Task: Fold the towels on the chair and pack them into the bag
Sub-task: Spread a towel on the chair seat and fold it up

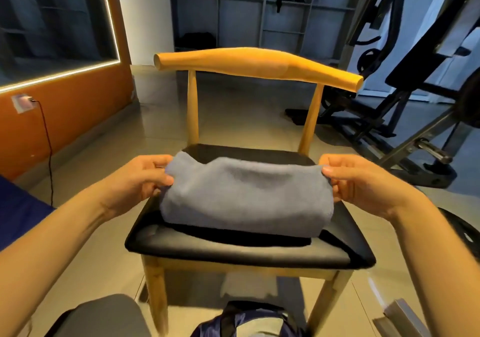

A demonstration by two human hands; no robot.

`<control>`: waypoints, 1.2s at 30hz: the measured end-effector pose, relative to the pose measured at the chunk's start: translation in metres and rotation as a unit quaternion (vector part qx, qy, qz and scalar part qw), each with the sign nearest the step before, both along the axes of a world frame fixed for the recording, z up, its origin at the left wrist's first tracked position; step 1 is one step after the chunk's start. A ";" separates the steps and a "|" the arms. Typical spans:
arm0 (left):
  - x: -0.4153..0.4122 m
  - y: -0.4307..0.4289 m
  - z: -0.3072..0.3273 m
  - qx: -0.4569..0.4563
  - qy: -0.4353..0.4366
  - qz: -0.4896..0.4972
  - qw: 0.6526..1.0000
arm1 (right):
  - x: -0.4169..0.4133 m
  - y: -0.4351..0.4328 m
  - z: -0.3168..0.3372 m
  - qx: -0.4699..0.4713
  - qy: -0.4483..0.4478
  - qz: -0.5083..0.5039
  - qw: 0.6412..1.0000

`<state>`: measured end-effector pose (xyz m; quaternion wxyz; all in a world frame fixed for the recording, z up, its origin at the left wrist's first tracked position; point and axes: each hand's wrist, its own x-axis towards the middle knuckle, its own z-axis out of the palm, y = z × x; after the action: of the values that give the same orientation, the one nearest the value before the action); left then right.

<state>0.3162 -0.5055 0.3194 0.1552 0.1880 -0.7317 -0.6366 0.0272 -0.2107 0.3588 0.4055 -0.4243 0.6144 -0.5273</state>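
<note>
A grey-blue towel (246, 196) lies partly folded on the black seat of a wooden chair (233, 251). My left hand (145, 175) pinches the towel's upper left corner between thumb and fingers. My right hand (348, 178) pinches its upper right corner the same way, so the top edge is stretched between both hands and lifted off the seat. A dark cloth (233, 235) lies flat under the towel. A dark blue bag (246, 321) sits on the floor below the chair's front edge, only its top showing.
The chair's curved wooden backrest (259, 66) rises behind the towel. Gym machines (405, 103) crowd the right side. An orange wall with a socket and hanging cable (46, 142) runs along the left. My knee (104, 316) is at the bottom left.
</note>
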 end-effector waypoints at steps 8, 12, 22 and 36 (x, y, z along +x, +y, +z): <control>0.019 0.011 -0.013 -0.008 -0.093 -0.013 0.996 | 0.004 0.015 -0.037 0.092 -0.035 0.020 0.995; -0.014 0.004 -0.018 0.003 -0.039 0.159 0.987 | -0.012 -0.012 -0.038 0.050 0.012 -0.150 0.987; -0.087 -0.027 -0.044 -0.124 -0.239 0.250 0.930 | -0.041 -0.080 -0.084 0.192 0.186 -0.298 0.916; -0.087 -0.020 -0.034 -0.331 -0.417 0.138 0.835 | -0.041 -0.098 -0.088 0.251 0.401 -0.245 0.846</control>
<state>0.2294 -0.5252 0.2851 -0.0255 0.4724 -0.8604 -0.1897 -0.0142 -0.3086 0.2706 0.0744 -0.3182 0.9189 -0.2208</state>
